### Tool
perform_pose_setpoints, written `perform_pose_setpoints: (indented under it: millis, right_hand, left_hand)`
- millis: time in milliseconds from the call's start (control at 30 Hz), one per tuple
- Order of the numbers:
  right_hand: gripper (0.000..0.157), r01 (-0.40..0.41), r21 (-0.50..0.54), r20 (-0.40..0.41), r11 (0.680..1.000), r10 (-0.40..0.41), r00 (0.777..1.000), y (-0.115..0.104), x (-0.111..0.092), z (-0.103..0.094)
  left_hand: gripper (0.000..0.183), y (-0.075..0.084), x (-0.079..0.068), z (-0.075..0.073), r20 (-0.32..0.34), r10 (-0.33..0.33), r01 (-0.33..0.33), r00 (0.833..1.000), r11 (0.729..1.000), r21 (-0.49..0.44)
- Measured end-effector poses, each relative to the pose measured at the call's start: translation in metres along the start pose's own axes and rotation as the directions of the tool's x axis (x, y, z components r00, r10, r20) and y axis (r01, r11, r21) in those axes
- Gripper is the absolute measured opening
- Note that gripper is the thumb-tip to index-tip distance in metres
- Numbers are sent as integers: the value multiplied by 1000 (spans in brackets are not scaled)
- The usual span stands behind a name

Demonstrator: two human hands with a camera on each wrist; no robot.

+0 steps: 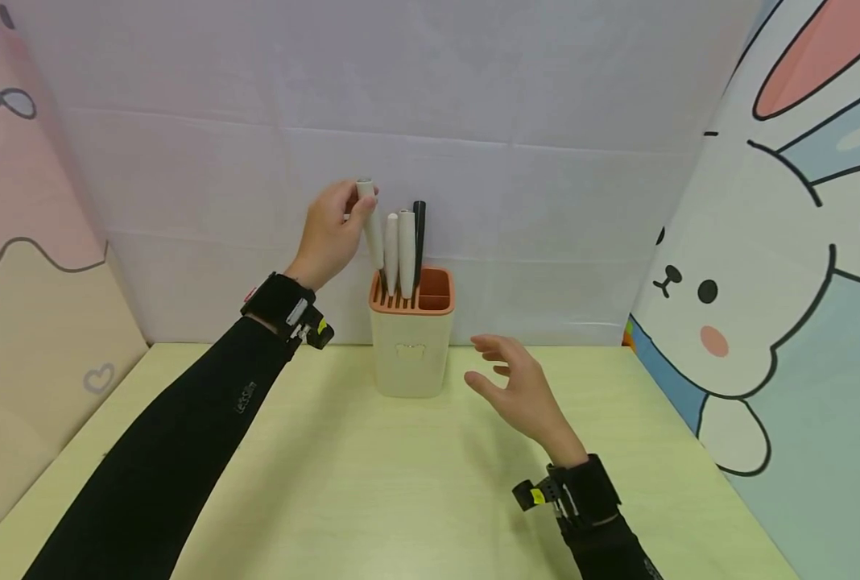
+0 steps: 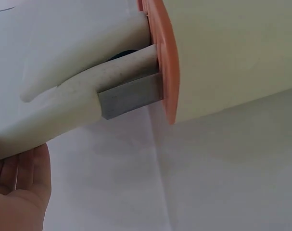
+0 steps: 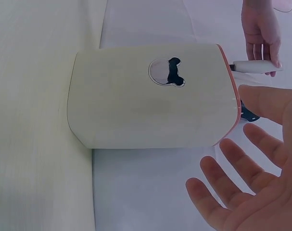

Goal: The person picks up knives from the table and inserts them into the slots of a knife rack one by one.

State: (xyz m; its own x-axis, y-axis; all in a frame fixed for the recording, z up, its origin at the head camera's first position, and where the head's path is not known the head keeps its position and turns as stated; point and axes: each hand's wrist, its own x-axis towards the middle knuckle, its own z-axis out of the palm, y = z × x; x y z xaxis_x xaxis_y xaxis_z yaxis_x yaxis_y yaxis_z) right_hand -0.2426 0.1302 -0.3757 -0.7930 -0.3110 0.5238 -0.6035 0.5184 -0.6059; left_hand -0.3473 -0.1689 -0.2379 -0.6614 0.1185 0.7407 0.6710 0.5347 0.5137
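My left hand (image 1: 332,231) pinches the white handle of a knife (image 1: 370,229) between thumb and fingers. In the left wrist view, a stretch of the knife's flat grey blade (image 2: 131,97) shows between handle and slot; the rest is hidden in the cream knife holder (image 1: 411,354) with an orange slotted top. Two other white-handled knives (image 1: 406,254) and a black handle (image 1: 419,234) stand in the slots beside it. My right hand (image 1: 520,392) hovers to the right of the holder, fingers spread and slightly bent, with nothing in it.
The holder stands near the back edge of a pale wooden table (image 1: 372,499), close to a white cloth backdrop (image 1: 546,217). An orange-rimmed open compartment (image 1: 436,288) lies right of the slots. Cartoon-printed panels (image 1: 749,322) flank both sides.
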Motion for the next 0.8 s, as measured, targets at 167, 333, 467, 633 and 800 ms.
perform_pose_setpoints:
  millis: [167,333,467,633,800]
  right_hand:
    - [49,5,-3,1,1000,-5,1000,-2,-1,1]
    - [49,1,-13,0,1000,-1,1000,-4,-1,0]
    - [49,1,-17,1,1000,-1,1000,-3,-1,-1]
    - [49,-1,-17,1,1000,1,1000,-2,-1,-2]
    - [49,-10,-12,-4,1000,10,1000,-4,-3,0]
  left_hand:
    - [27,-8,-4,3,9,-17,17,1000,1000,9]
    - [30,-14,-4,9,16,-31,31,999,1000,3]
    - [29,-15,-4,13,27,-54,54,998,998,-13]
    - [28,-18,-5,19,49,-82,83,995,996,-13]
    - [29,-27,-11,23,106,-151,151,983,988,6]
